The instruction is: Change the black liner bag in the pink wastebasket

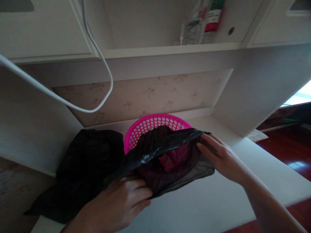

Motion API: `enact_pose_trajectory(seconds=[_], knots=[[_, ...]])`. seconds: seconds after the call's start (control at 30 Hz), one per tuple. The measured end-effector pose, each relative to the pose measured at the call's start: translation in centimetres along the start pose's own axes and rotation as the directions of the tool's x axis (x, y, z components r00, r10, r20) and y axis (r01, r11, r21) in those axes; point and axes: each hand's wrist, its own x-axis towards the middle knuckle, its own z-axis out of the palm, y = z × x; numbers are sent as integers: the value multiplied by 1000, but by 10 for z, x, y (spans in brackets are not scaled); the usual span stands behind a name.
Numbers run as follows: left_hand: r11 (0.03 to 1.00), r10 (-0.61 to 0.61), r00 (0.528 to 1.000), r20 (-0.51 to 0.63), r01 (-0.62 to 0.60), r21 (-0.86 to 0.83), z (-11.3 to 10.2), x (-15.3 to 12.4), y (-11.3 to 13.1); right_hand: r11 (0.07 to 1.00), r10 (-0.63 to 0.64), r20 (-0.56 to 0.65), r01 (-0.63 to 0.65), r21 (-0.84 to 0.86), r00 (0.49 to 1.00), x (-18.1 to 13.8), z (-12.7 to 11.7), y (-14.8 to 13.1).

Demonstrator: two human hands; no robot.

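Left fingers (pixel 139 193) and right fingers (pixel 211 143) tight on a black bag (pixel 167 140), red item (pixel 167 162) in its mouth, pink basket (pixel 155 116) behind

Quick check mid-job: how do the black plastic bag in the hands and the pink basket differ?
Colour: the black plastic bag is dark and partly see-through; the pink basket is bright.
Form: the bag is limp and creased, while the basket shows a smoothly curved rim and rows of round holes.
Hold: the left hand and right hand grip the bag; neither grips the basket's exposed rim.
Shared: both are over the white surface.
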Motion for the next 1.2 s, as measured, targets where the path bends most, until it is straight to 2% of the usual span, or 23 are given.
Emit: enact_pose_trajectory(seconds=[0.07, 0.1, 0.17, 0.23, 0.3, 0.4, 0.57, 0.63, 0.73, 0.8, 0.87, 0.93, 0.97, 1.03, 1.1, 1.2], knots=[[1000, 4, 985, -174, -8, -24, -5, -3, 0, 998, 34, 22, -33, -45, 999, 12, 1, 3], [1000, -11, 955, -297, 6, -19, -8, -3, -1, 996, 63, 26, -61, -60, 998, 18, 1, 5], [994, -111, 847, -519, 98, -52, -10, 0, -8, 992, 104, 6, -103, -78, 995, 30, 3, 10], [954, -300, 734, -609, 223, -201, -10, 7, -20, 992, 105, -7, -105, -68, 994, 41, 7, 15], [868, -490, 662, -567, 308, -389, -8, 17, -36, 996, 89, 14, -89, -28, 996, 50, 12, 18], [719, -663, 602, -445, 346, -603, -2, 28, -59, 991, 121, 74, -124, 48, 990, 62, 18, 20], [327, -861, 493, -124, 350, -878, 0, 37, -83, 960, 224, 214, -253, 119, 951, 82, 21, 17], [242, -883, 465, -60, 342, -908, -3, 42, -92, 971, 207, 274, -231, 62, 939, 92, 21, 14], [261, -894, 433, -120, 282, -923, -9, 53, -109, 993, 109, 348, -83, -88, 931, 109, 21, 8], [300, -878, 444, -178, 223, -927, -12, 62, -119, 990, 44, 369, 10, -143, 928, 120, 22, 3], [310, -849, 496, -184, 184, -933, -14, 73, -127, 988, 38, 384, 23, -153, 923, 131, 21, -1], [275, -825, 542, -160, 137, -952, -14, 82, -130, 992, 70, 413, -21, -121, 908, 141, 22, -3], [246, -823, 547, -151, 104, -964, -14, 86, -131, 993, 95, 427, -56, -102, 899, 145, 23, -3], [188, -838, 526, -145, 30, -982, -12, 92, -131, 990, 139, 437, -132, -46, 889, 153, 27, -1], [153, -864, 481, -149, -32, -988, -8, 95, -133, 967, 170, 444, -236, 99, 880, 159, 32, 1], [133, -883, 439, -167, -108, -985, 4, 96, -141, 861, 162, 497, -368, 351, 853, 165, 42, 5]])
